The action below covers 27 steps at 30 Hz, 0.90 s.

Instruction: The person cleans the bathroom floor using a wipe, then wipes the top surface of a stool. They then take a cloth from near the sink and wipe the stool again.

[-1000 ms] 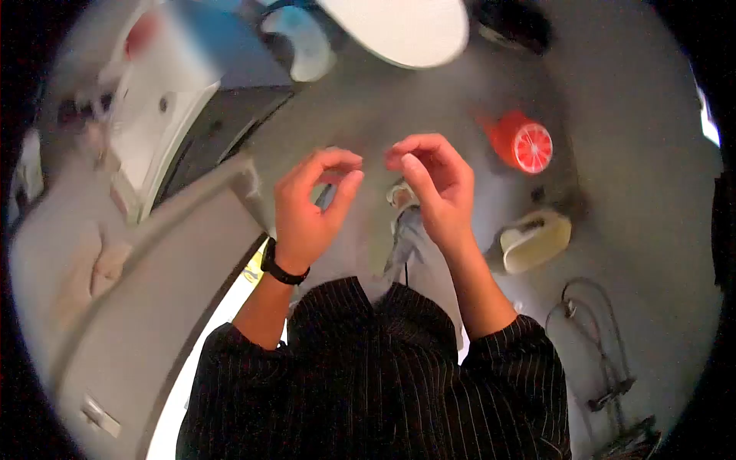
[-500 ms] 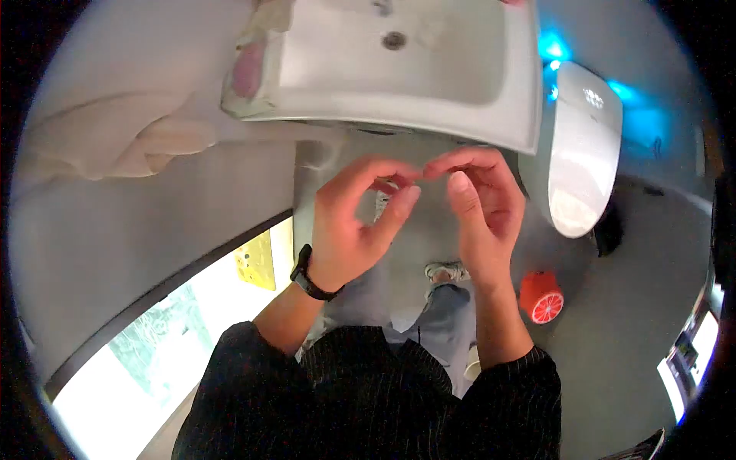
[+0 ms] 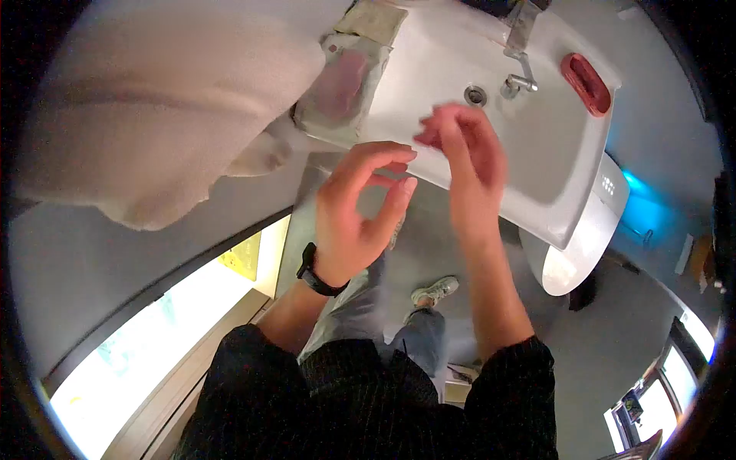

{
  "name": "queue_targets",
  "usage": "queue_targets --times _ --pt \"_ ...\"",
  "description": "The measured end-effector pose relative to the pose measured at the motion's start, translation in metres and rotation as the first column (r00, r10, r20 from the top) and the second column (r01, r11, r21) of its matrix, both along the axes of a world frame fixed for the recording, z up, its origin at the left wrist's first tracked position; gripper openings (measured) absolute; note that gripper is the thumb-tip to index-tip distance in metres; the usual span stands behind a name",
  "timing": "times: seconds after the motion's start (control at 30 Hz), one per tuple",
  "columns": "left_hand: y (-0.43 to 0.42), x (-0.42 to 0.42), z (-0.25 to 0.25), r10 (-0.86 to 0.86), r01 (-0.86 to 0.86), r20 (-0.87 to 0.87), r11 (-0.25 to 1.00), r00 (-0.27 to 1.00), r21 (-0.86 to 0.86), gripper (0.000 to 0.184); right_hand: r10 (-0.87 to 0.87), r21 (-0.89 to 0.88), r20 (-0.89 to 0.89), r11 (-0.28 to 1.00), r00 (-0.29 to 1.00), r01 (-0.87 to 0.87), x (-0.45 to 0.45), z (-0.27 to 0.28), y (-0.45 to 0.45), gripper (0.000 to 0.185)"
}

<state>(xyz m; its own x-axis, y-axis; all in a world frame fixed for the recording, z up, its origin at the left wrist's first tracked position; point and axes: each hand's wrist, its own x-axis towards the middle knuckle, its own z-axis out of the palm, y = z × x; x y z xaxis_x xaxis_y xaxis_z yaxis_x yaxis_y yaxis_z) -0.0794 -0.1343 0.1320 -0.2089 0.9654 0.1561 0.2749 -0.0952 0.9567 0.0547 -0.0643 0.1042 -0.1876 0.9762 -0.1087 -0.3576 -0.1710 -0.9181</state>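
Note:
My left hand (image 3: 364, 207), with a black watch (image 3: 314, 272) at its wrist, is raised at the centre, its fingers curved and apart from the thumb, holding nothing. To its right, my right hand (image 3: 468, 161) is over the front of a white sink (image 3: 537, 176), a little blurred, its fingers loosely curved with nothing between them. The hands do not touch. A metal faucet (image 3: 520, 83) and a drain (image 3: 475, 95) lie beyond my right hand. On the sink's right rim is a red oblong dish (image 3: 586, 84).
A pink item in a clear wrapping (image 3: 343, 84) lies on the sink's left side. Beige cloth (image 3: 169, 115) hangs at the upper left. A white toilet (image 3: 571, 264) stands right of the sink, beside a blue light (image 3: 644, 207). A bright opening (image 3: 161, 337) shows at lower left.
The view has turned towards the sink, which now shows its faucet and red dish. The red citrus-patterned object has left the view. My right hand has moved up over the sink; both hands remain empty.

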Motion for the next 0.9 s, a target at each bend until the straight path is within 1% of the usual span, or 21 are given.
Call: queue_targets --times 0.03,0.07,0.1,0.13,0.17,0.2,0.23,0.3,0.33,0.4,0.43,0.5,0.53,0.6,0.67,0.7,0.73,0.77,0.8,0.83,0.9 --pt "0.0 -0.003 -0.002 -0.037 0.038 0.013 0.998 0.999 -0.05 0.024 -0.053 -0.028 -0.004 0.998 0.999 0.053 -0.012 -0.014 0.019 0.021" --pt "0.0 -0.005 -0.004 -0.075 0.078 0.034 0.992 0.997 -0.101 0.028 -0.056 -0.062 0.047 0.996 0.997 0.059 -0.024 -0.029 0.041 0.025" --pt "0.003 -0.006 -0.006 -0.074 0.078 0.045 0.992 0.996 -0.101 0.028 -0.08 -0.063 0.09 0.994 0.993 0.086 -0.037 -0.052 0.065 0.028" --pt "0.005 -0.005 -0.008 -0.043 0.045 0.03 0.997 0.999 -0.064 0.025 -0.105 -0.044 0.102 0.993 0.989 0.11 -0.048 -0.076 0.088 0.029" --pt "0.006 -0.004 -0.009 -0.013 0.013 0.014 1.0 1.0 -0.027 0.023 -0.154 -0.072 0.146 0.983 0.977 0.166 -0.06 -0.1 0.111 0.031" --pt "0.006 -0.005 -0.009 -0.011 0.012 0.026 0.998 1.0 -0.054 0.022 -0.113 -0.165 0.281 0.972 0.953 0.164 -0.067 -0.106 0.131 0.04" --pt "0.004 -0.006 -0.009 -0.013 0.015 0.029 0.998 0.999 -0.057 0.022 -0.115 -0.167 0.284 0.972 0.952 0.167 -0.072 -0.115 0.146 0.04" --pt "0.001 -0.011 -0.012 -0.054 0.055 0.008 0.991 0.999 -0.123 0.021 0.004 -0.402 0.336 0.905 0.942 0.14 -0.084 -0.133 0.173 0.042" --pt "0.001 -0.013 -0.014 -0.044 0.048 0.028 0.988 0.999 -0.145 0.02 0.006 -0.408 0.334 0.902 0.942 0.139 -0.088 -0.144 0.182 0.042" --pt "-0.002 -0.019 -0.018 -0.048 0.053 0.033 0.982 0.998 -0.182 0.02 0.224 -0.39 0.475 0.92 0.851 -0.025 -0.095 -0.165 0.193 0.042" --pt "-0.003 -0.022 -0.019 -0.052 0.06 0.043 0.975 0.998 -0.214 0.021 0.225 -0.392 0.473 0.92 0.851 -0.025 -0.097 -0.176 0.196 0.042" --pt "-0.002 -0.024 -0.022 -0.067 0.072 0.03 0.971 0.997 -0.226 0.02 0.076 -0.093 0.572 0.995 0.817 -0.028 -0.093 -0.196 0.198 0.036" --pt "-0.002 -0.024 -0.022 -0.073 0.071 0.003 0.971 0.997 -0.229 0.02 0.075 -0.096 0.575 0.995 0.815 -0.023 -0.087 -0.178 0.191 0.036" --pt "0.002 -0.022 -0.019 -0.086 0.08 -0.017 0.972 0.996 -0.221 0.019 -0.079 0.055 0.512 0.997 0.855 0.06 -0.063 -0.134 0.165 0.031" --pt "0.004 -0.015 -0.015 -0.178 0.169 -0.022 0.96 0.984 -0.222 0.016 -0.094 0.153 0.355 0.987 0.93 0.042 -0.031 -0.106 0.121 0.023" --pt "0.008 -0.007 -0.016 -0.198 0.19 -0.015 0.957 0.98 -0.217 0.016 -0.124 0.169 0.268 0.982 0.955 0.08 -0.02 -0.093 0.097 0.023" --pt "0.009 0.002 -0.017 -0.135 0.131 -0.017 0.98 0.991 -0.152 0.016 -0.143 0.168 0.289 0.981 0.947 0.097 -0.005 -0.071 0.07 0.022" --pt "0.011 0.012 -0.019 -0.076 0.074 -0.015 0.994 0.997 -0.085 0.016 -0.155 0.164 0.231 0.979 0.961 0.118 0.008 -0.068 0.044 0.021" --pt "0.011 0.018 -0.026 -0.083 0.081 -0.038 0.996 0.996 -0.049 0.018 -0.194 0.184 0.262 0.972 0.945 0.148 0.019 -0.057 0.018 0.018" --pt "0.013 0.029 -0.025 -0.062 0.062 -0.009 0.998 0.998 -0.015 0.023 -0.243 0.218 0.293 0.959 0.925 0.182 0.03 -0.046 -0.008 0.018" --pt "0.004 0.051 -0.029 -0.14 0.139 0.04 0.99 0.989 0.009 0.031 -0.254 0.235 0.376 0.956 0.891 0.174 0.064 -0.039 -0.061 0.021"
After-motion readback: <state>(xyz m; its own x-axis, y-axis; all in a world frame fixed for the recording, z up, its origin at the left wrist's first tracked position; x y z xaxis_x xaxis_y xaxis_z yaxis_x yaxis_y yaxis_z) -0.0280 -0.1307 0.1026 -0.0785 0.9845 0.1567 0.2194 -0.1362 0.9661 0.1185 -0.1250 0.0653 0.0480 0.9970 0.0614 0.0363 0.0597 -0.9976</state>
